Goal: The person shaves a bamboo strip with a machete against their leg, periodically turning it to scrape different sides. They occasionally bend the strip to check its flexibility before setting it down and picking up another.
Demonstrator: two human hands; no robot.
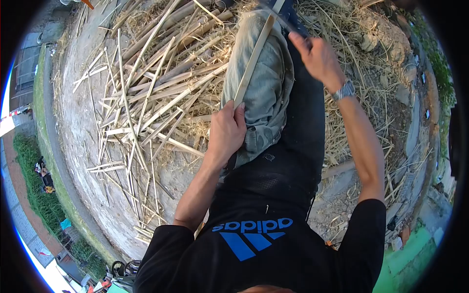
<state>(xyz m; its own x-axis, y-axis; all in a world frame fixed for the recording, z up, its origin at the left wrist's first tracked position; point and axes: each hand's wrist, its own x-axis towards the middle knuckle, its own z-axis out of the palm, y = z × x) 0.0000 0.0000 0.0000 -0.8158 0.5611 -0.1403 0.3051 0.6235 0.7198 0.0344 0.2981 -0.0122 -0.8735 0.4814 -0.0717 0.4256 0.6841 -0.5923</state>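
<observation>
Holding—left hand (pixel 227 128), strip (pixel 254 59); right hand (pixel 320 61), blurred tool (pixel 291 25).

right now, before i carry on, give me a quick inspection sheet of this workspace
surface: grey-green cloth over one leg, under the work; pale grey ground around
job's things: long, flat, pale wooden-looking strip lying lengthwise over the cloth; dark tool near its far end, too blurred to identify
clutter: criss-crossed pale split strips to the left; curly straw-coloured shavings to the right
grippers: left hand pinches the strip's near end, fingers closed; right hand grips the tool
cables: nothing seen
surroundings: rough earth and rubble at far right; green bushes beyond the ground at left
</observation>
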